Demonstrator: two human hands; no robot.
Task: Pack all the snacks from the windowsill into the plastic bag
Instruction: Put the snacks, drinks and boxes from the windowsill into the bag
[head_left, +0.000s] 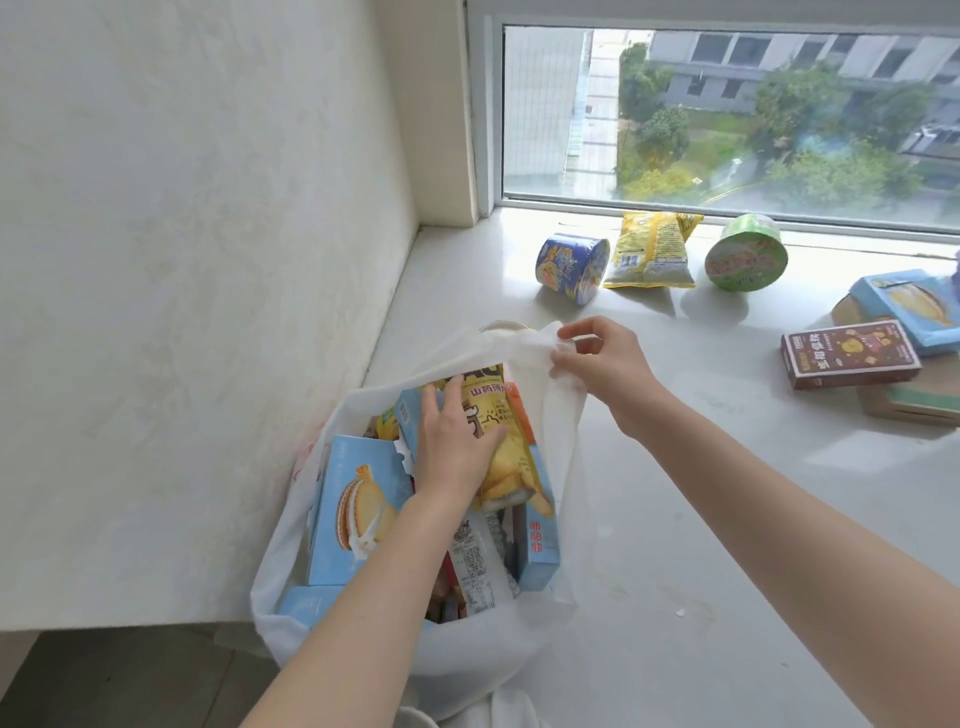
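White bag (563, 426): R hand (605, 364) pinches rim; L hand (457, 441) flat on yellow packet (511, 467) inside, contents beneath hidden. Blue box (906, 306) cut off at rt edge.

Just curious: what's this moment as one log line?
left hand presses yellow snack bag into plastic bag | right hand pinches its rim | snacks remain on windowsill

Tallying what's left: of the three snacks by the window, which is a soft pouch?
The yellow pouch, in the middle: flat and crinkled, while the blue tub to its left and green cup to its right are round.
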